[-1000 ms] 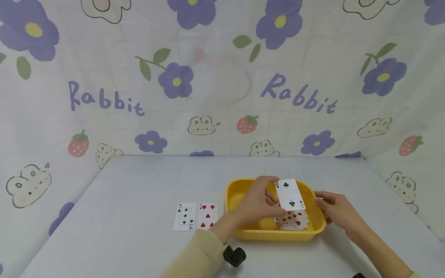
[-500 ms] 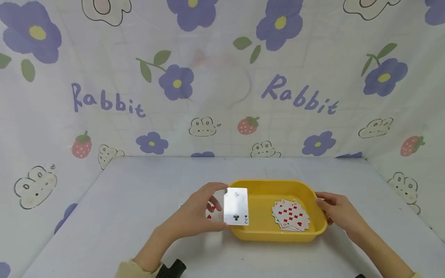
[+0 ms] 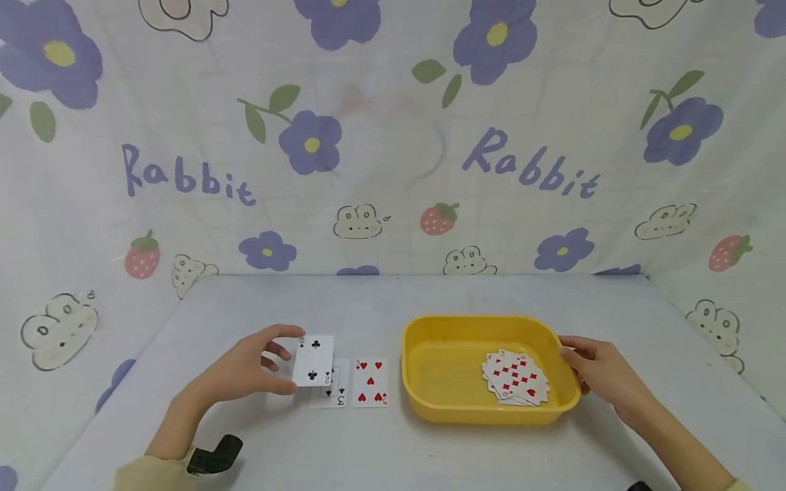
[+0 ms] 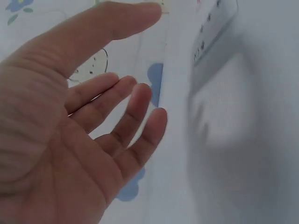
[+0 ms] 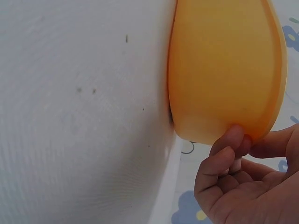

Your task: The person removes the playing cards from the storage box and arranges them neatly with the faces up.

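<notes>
My left hand (image 3: pixel 245 368) pinches the two of clubs (image 3: pixel 314 360) by its left edge, thumb low and forefinger high. That playing card hovers over the three of clubs (image 3: pixel 329 397), covering part of it. Beside this lies the five of hearts (image 3: pixel 370 383), face up on the table. In the left wrist view the curved fingers (image 4: pixel 145 135) are plain, but the held card is hard to make out. With thumb and fingertips, my right hand (image 3: pixel 604 375) grips the right rim of a yellow tray (image 3: pixel 424 399). The tray's wall (image 5: pixel 224 70) fills much of the right wrist view.
A loose pile of face-up cards (image 3: pixel 516 378) lies in the tray's right half, a red diamond card on top. The white table (image 3: pixel 276 300) meets a cloth backdrop (image 3: pixel 393 157) printed with flowers and rabbits along its back and sides.
My left hand has carried the two of clubs leftward, out from above the tray to above the three of clubs. My right hand has stayed on the tray's rim.
</notes>
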### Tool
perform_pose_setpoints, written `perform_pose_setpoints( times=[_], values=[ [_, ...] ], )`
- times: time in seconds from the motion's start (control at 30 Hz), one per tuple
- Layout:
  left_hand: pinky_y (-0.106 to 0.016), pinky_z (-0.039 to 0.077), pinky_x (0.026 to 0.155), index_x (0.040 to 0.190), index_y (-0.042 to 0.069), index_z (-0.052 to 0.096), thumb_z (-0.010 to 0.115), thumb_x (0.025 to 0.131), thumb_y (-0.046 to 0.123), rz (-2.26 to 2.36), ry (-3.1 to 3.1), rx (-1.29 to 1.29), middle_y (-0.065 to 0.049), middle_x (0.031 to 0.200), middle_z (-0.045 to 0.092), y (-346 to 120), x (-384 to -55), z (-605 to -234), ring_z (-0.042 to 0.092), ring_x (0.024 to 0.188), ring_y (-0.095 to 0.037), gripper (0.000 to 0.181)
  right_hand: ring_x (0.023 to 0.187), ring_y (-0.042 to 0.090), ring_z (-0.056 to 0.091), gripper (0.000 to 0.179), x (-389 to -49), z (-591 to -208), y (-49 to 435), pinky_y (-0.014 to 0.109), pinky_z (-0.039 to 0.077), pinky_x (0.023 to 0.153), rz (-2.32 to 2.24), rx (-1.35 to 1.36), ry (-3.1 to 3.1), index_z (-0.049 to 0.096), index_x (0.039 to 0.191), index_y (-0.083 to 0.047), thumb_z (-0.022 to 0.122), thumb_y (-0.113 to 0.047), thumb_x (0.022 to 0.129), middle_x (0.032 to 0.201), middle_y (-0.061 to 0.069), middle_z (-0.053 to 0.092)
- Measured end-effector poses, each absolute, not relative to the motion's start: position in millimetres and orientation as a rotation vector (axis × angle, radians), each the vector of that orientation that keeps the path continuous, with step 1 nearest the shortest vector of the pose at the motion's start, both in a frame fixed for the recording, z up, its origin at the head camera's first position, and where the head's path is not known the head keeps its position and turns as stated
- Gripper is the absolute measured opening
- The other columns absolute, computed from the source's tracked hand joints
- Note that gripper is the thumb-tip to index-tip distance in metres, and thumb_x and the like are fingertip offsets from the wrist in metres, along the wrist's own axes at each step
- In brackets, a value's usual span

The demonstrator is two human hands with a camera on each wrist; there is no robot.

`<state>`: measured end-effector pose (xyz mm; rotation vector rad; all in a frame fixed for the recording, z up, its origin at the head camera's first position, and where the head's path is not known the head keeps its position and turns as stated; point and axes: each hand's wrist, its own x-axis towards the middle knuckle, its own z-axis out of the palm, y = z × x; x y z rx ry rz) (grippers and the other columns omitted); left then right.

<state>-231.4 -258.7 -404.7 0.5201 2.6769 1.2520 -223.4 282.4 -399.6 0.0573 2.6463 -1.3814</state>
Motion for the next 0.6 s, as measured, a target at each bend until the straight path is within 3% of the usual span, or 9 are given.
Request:
perform_pose_setpoints(
  times=[0.2, 0.6],
  values=[
    [-0.044, 0.048, 0.091, 0.138, 0.013, 0.052, 0.092, 0.067, 0.024, 1.240, 2.609, 0.553, -0.002, 0.136, 0.052, -282, -241, -417, 0.054, 0.111, -0.028, 0.082, 0.070, 0.023, 0.051, 0.050, -223, -398, 284, 0.029, 0.047, 0.057, -1.366, 0.082, 2.652, 0.038, 0.144, 0.010, 0.048, -0.020, 0.105, 0.095, 0.011, 0.057],
    [-0.045, 0.042, 0.096, 0.138, 0.017, 0.052, 0.092, 0.064, 0.023, 1.076, 2.604, 0.449, -0.004, 0.130, 0.052, -296, -242, -425, 0.048, 0.113, -0.026, 0.084, 0.072, 0.023, 0.051, 0.053, -227, -400, 285, 0.030, 0.047, 0.059, -1.374, 0.105, 2.617, 0.037, 0.145, 0.009, 0.049, -0.023, 0.105, 0.097, 0.010, 0.057]
  ],
)
